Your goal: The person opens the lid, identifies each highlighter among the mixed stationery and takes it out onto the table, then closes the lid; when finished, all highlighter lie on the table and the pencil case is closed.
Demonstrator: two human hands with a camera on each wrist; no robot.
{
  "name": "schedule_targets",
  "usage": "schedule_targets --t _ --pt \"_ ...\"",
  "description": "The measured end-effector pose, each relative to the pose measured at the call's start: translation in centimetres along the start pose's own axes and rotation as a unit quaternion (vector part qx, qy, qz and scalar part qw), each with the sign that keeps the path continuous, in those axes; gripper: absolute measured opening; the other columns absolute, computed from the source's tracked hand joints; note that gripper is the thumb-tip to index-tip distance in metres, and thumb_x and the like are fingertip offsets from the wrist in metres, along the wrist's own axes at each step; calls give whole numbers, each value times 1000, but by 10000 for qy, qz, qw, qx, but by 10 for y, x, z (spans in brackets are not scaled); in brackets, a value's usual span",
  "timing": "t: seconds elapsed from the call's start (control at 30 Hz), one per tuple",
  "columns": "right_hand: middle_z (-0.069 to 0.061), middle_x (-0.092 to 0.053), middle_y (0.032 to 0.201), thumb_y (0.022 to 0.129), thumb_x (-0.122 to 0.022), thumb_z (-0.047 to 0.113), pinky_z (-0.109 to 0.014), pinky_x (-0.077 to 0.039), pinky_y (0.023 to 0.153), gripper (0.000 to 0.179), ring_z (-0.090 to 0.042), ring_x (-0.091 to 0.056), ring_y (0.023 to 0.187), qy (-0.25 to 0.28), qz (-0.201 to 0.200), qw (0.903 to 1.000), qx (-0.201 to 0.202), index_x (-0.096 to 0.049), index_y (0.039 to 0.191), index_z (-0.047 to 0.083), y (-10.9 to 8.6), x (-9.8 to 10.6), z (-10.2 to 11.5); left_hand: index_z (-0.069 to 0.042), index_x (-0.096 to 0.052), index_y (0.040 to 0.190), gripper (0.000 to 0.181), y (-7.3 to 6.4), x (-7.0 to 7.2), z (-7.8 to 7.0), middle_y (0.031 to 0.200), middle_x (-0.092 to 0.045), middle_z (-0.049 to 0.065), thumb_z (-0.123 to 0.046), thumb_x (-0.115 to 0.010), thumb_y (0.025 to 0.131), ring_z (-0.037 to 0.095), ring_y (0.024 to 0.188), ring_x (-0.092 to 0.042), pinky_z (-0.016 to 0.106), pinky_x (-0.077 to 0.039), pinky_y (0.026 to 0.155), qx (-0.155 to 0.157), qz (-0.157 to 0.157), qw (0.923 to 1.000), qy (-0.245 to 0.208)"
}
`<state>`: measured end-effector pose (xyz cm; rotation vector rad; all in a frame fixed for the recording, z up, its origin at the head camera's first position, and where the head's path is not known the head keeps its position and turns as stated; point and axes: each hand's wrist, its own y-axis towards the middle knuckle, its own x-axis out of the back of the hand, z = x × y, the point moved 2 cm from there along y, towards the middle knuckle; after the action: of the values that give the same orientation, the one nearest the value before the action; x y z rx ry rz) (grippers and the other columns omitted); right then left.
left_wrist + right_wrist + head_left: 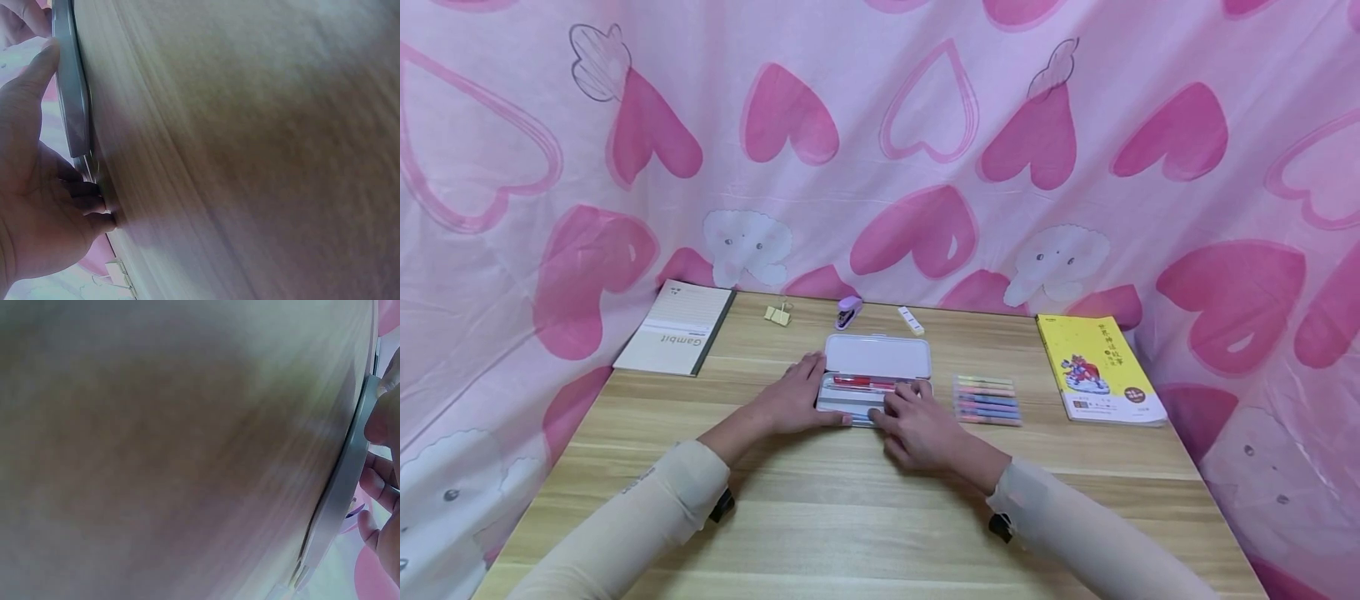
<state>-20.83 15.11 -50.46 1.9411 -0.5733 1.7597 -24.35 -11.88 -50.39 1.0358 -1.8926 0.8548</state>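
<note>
A pale pencil case [877,356] lies on the table with its lid folded back. Red pens [862,382] lie in its rear part, and something bluish [861,419] shows along its front. My left hand [793,398] rests against the case's left end, thumb straight along the front edge and fingers beside the lid hinge. Over the right half of the case is my right hand [917,425], its bent fingers and thumb reaching inside. Whether those fingers pinch anything is hidden. The left wrist view shows the left thumb [40,65] touching the case's grey side [72,94].
A pack of coloured markers [987,401] lies right of the case, with a yellow book [1097,362] beyond. Behind stand a purple stapler [848,312], a binder clip [778,314] and a small white-yellow block [911,321]. A notebook [673,329] lies at the left.
</note>
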Motion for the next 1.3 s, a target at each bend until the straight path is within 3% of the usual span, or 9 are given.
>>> schedule_targets --t 0.27,0.73,0.9,1.13,1.3 --pt "-6 -68 130 106 -67 38 -54 -48 110 48 -26 -56 123 444 -267 9982 -316 -69 150 20 0 2 0 7 -13 174 135 1 1 0 183 -17 28 -80 -74 90 48 171 -18 63 -24 138 -21 -33 10000 -39" --pt "-5 -69 130 107 -75 34 -44 -48 102 36 -24 -55 115 545 -759 9933 -676 -74 141 21 5 5 -3 8 -14 174 136 1 1 1 183 -18 28 -81 -73 89 47 171 -18 61 -23 139 -25 -57 10000 -20" --pt "-5 -69 131 107 -77 28 -43 -49 101 33 -24 -54 115 598 -767 9926 -730 -76 138 19 7 7 -3 8 -13 174 137 1 1 1 183 -16 28 -82 -73 89 47 172 -17 61 -23 139 26 -4 10000 -19" --pt "-1 -70 137 111 -70 34 -52 -50 107 29 -25 -57 120 128 -501 9967 -618 -75 135 19 14 8 1 7 -13 174 136 0 1 -1 184 -15 28 -81 -73 90 47 172 -15 61 -22 139 71 37 10000 -4" --pt "-1 -70 135 112 -68 35 -52 -49 107 29 -24 -57 121 -49 -461 9973 -560 -74 136 20 22 8 3 8 -13 173 134 0 2 -3 183 -15 28 -79 -73 91 48 171 -17 62 -24 138 55 53 10000 18"
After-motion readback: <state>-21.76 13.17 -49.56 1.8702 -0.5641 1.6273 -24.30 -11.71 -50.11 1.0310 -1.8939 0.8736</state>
